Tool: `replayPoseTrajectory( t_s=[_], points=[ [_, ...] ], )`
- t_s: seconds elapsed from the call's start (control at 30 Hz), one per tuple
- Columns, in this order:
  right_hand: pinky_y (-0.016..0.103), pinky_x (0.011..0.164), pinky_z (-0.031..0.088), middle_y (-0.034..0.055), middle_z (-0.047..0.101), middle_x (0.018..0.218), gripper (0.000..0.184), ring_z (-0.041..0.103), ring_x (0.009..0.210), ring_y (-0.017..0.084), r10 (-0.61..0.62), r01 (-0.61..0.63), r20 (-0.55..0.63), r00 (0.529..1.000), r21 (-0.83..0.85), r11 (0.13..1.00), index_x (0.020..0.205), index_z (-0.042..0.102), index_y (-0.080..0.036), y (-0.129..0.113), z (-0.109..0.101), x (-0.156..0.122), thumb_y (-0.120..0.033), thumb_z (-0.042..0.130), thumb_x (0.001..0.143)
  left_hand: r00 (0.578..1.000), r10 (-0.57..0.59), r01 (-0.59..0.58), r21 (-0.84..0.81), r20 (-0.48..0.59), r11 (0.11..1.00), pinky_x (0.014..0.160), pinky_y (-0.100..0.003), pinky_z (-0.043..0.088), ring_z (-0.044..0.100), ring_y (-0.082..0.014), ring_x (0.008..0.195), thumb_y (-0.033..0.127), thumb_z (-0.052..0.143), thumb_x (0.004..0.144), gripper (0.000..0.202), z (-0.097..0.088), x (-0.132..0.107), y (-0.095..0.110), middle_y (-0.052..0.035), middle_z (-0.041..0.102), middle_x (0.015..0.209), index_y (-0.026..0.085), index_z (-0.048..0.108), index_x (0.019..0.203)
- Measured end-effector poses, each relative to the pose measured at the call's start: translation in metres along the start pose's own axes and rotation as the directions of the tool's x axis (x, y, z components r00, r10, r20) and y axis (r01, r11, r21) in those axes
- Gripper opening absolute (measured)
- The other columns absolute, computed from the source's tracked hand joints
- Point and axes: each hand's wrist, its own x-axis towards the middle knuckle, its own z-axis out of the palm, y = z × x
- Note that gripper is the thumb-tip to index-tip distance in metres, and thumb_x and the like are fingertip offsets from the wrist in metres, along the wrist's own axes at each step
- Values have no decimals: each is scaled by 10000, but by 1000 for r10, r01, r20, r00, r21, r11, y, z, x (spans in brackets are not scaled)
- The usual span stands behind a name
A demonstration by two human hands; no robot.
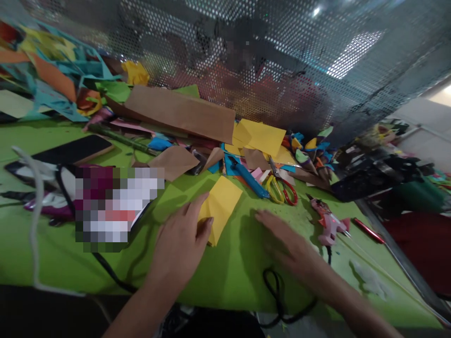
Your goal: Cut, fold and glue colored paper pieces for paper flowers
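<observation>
Near the middle of the green tabletop (225, 277), my left hand (178, 237) grips a folded piece of yellow paper (225, 202) by its left edge, the thumb lying on top. The paper looks layered along its lower edge. To the right, my right hand (292, 241) is apart from the paper, a little blurred, with its fingers stretched out and nothing in them. Beyond the hands lie a blue-handled tool (248, 177) and scissors with red and yellow handles (276, 188). A pink glue gun (330, 226) rests right of my right hand.
Brown paper (183, 110), yellow sheets (259, 136) and colourful scraps line the perforated metal panel (275, 80). A dark phone (72, 149), a white cable (34, 220) and a pixelated item (120, 206) lie left. A black cord (278, 300) loops near the front edge; a red pen-like object (368, 230) lies right.
</observation>
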Motion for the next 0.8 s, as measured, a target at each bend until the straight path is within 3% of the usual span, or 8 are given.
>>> replayPoseTrajectory(
  t_s=[0.07, 0.17, 0.27, 0.37, 0.5, 0.63, 0.7, 0.8],
  points=[
    [493, 1158, 306, 54, 272, 1606, 704, 285, 1452, 308, -97, 81, 284, 954, 69, 994, 1539, 275, -309, -11, -7, -12, -468, 565, 917, 1000, 12, -12, -4, -4, 1000, 733, -381, 474, 652, -289, 947, 293, 488, 942, 461, 0, 0, 0, -76, 696, 1051, 279, 420, 1398],
    [372, 1114, 395, -31, 371, 1562, 609, 404, 1397, 249, -242, 129, 465, 852, 260, 957, 1505, 319, -408, -16, -20, -17, -489, 524, 938, 1000, 16, -17, -13, -17, 1000, 752, -388, 481, 649, -292, 970, 292, 482, 940, 461, 0, 0, 0, -89, 686, 1112, 274, 429, 1398],
    [496, 1178, 248, 31, 269, 1605, 663, 283, 1453, 295, 15, -35, 207, 978, 90, 995, 1548, 232, -325, -8, -20, -3, -520, 457, 955, 1000, 6, -6, -19, -13, 1000, 751, -385, 485, 656, -293, 955, 298, 483, 938, 469, 0, 0, 0, -94, 696, 1082, 268, 430, 1403],
    [567, 1182, 134, 86, 165, 1623, 826, 157, 1481, 338, -28, 21, 182, 983, 39, 999, 1559, 189, -251, -8, -13, 5, -571, 549, 887, 1000, 3, -3, -32, -8, 999, 771, -388, 484, 657, -295, 965, 287, 491, 933, 470, 0, 0, 1, -93, 701, 1062, 260, 441, 1399],
    [412, 1126, 368, -28, 428, 1527, 556, 415, 1388, 272, -286, 168, 422, 860, 296, 940, 1410, 482, -431, -23, -20, -7, -515, 614, 876, 1000, 3, -3, -94, 1, 996, 813, -404, 475, 648, -293, 982, 259, 492, 928, 480, 0, 1, 1, -91, 702, 1078, 257, 444, 1406],
    [458, 1086, 402, 77, 507, 1475, 489, 474, 1343, 305, -78, 40, 167, 983, 221, 974, 1380, 558, -311, -18, -25, -9, -417, 605, 904, 999, 9, -19, -248, -43, 969, 866, -403, 463, 616, -280, 1055, 232, 481, 925, 467, 2, 1, -5, -86, 670, 1174, 269, 474, 1390],
    [413, 961, 499, 100, 701, 1227, 277, 639, 1132, 292, -44, 15, 110, 993, 255, 967, 1078, 748, -255, -11, -23, -1, -411, 613, 893, 996, 26, -55, -375, -80, 926, 858, -373, 469, 610, -256, 1046, 237, 483, 921, 455, 4, 1, -8, -80, 655, 1178, 264, 494, 1375],
    [283, 625, 519, 41, 702, 698, 368, 653, 665, 184, 106, -81, -45, 993, 379, 922, 640, 651, -205, -6, -23, 20, -446, 572, 907, 995, 25, -78, -566, -99, 821, 779, -321, 485, 621, -211, 890, 275, 511, 903, 446, 6, 1, -9, -48, 653, 986, 246, 523, 1348]
  ],
)
